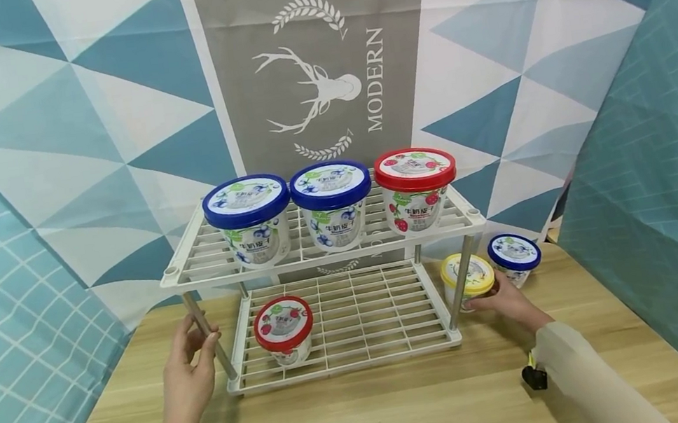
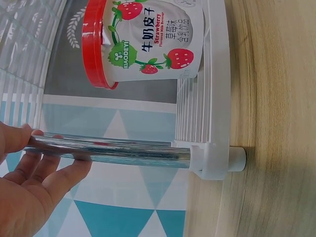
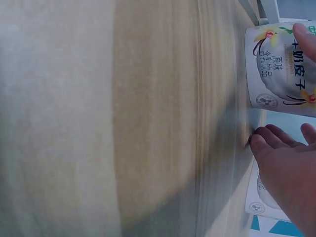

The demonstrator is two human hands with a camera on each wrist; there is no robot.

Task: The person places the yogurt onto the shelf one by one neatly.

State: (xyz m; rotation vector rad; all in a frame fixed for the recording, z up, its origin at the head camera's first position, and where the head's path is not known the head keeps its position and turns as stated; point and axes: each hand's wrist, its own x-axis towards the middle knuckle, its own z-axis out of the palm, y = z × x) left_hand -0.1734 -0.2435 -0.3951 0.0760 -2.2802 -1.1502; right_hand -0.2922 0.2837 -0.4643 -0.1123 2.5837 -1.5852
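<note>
My left hand (image 1: 189, 374) holds the left front metal post (image 2: 133, 154) of a white two-tier rack (image 1: 352, 368), thumb on one side and fingers on the other. Just right of that post, a strawberry tub with a red lid (image 1: 283, 323) stands on the lower shelf. At the rack's right side my right hand (image 1: 505, 302) is at a yellow-lidded tub (image 1: 478, 279) standing on the table. In the right wrist view its thumb overlaps the tub's label, while its other fingers extend below with a gap. A blue-lidded tub (image 1: 513, 253) stands right behind those fingers.
On the upper shelf (image 1: 320, 264) stand two blue-lidded tubs (image 1: 247, 212) and a red-lidded tub (image 1: 415, 184) in a row. The wooden table (image 1: 377, 418) runs in front of the rack. Patterned cloth (image 1: 149, 65) hangs behind, with tiled-look panels at both sides.
</note>
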